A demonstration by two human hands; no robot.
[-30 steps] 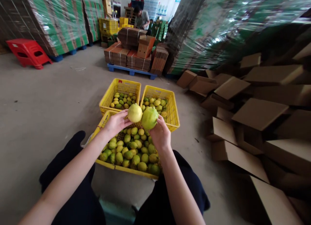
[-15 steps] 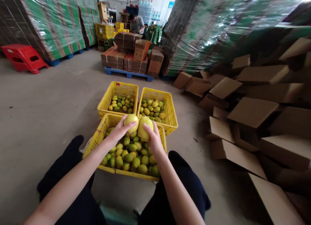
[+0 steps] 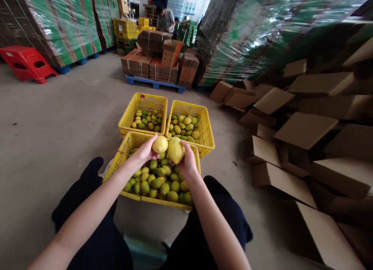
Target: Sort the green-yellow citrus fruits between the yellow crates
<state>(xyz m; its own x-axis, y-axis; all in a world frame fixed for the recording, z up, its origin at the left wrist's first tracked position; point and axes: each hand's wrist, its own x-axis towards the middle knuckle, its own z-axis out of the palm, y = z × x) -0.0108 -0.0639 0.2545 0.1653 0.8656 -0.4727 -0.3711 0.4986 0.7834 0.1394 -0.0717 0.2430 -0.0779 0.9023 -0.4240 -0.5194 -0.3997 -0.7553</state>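
Observation:
My left hand [image 3: 147, 149] is closed around a pale yellow lemon [image 3: 160, 144]. Beside it, my right hand [image 3: 188, 160] grips a larger, bumpier yellow lemon [image 3: 175, 150]. Both fruits are held side by side above the near yellow crate [image 3: 136, 197], which is filled with green and yellow lemons [image 3: 155, 183]. Behind it stand a back-left crate [image 3: 126, 124] and a back-right crate [image 3: 208, 134], each with more lemons at the bottom. Part of the near crate's far rim is hidden by my hands.
Cardboard boxes [image 3: 305, 130] are heaped along the right. A blue pallet [image 3: 155, 84] bears bundled flat cartons ahead. A red stool [image 3: 27, 63] stands far left, near wrapped stacks [image 3: 67, 25]. A person [image 3: 165, 21] bends over at the back.
The view has tilted slightly, so the crates appear higher. My left thumb has moved off the front of its lemon, and my right fingers have shifted around the larger one.

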